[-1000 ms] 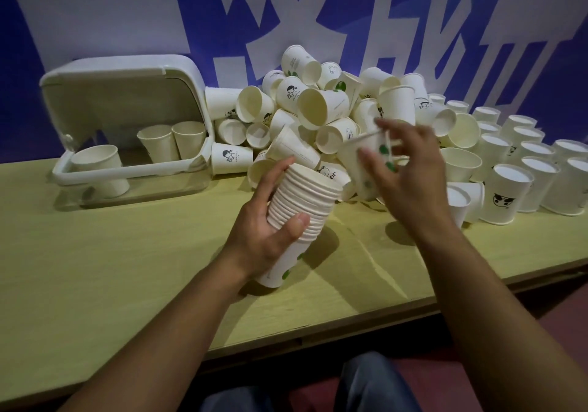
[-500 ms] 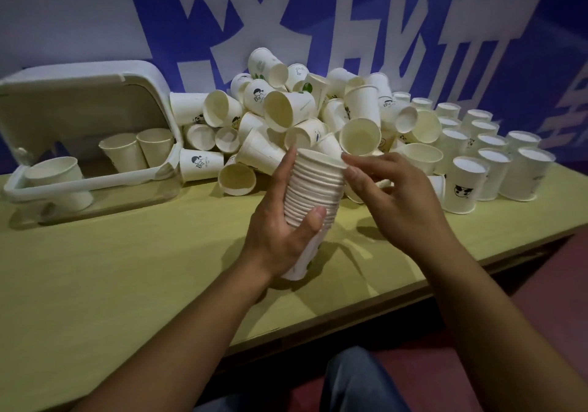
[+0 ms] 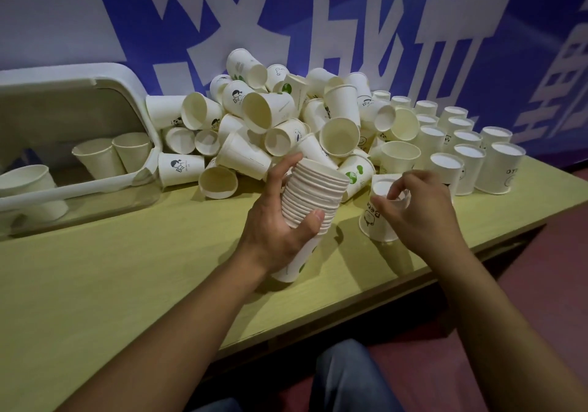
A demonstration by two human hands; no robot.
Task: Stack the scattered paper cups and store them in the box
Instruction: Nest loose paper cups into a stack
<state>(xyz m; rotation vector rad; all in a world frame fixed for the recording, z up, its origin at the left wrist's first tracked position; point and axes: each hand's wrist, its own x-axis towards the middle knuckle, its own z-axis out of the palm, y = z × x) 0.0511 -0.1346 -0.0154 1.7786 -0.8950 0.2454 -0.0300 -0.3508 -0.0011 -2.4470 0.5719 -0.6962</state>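
Observation:
My left hand (image 3: 280,220) grips a tall stack of nested white paper cups (image 3: 313,198), tilted with the open end toward the upper right, above the table. My right hand (image 3: 416,211) has its fingers around the base of an upside-down paper cup (image 3: 377,224) that stands on the table just right of the stack. Behind both hands lies a big pile of loose paper cups (image 3: 280,118). The clear plastic box (image 3: 95,185) sits at the left with its white lid (image 3: 63,99) raised, and a few cups (image 3: 111,157) are inside.
Rows of upside-down cups (image 3: 461,150) stand at the right, near the blue and white banner (image 3: 318,13). The yellow-green table (image 3: 111,284) has its front edge close to me. My knee (image 3: 346,376) shows below it.
The cup my right hand held a second ago went onto the stack. That hand then moved down and right to an upside-down cup on the table. The camera view shifted right.

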